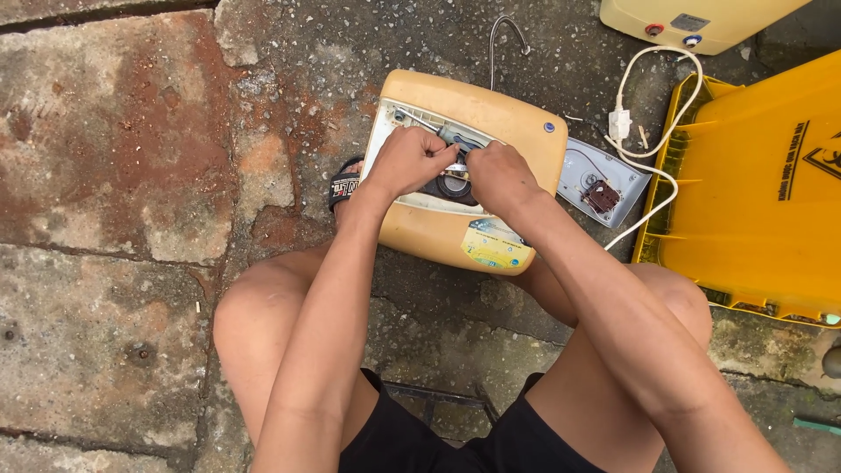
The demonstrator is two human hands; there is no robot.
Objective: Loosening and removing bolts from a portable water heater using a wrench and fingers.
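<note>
Both grips pinch parts — left hand [412, 160] | right hand [498, 173] | inside opened yellow heater casing [508, 127]

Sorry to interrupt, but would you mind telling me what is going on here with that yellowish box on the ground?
A person sits low over a yellowish appliance casing lying on the stone ground. Both hands are in its opened compartment: the left hand and the right hand are closed around small parts inside, too hidden to identify. A grey cover plate with a white cord lies beside the casing, next to a yellow bin.
</note>
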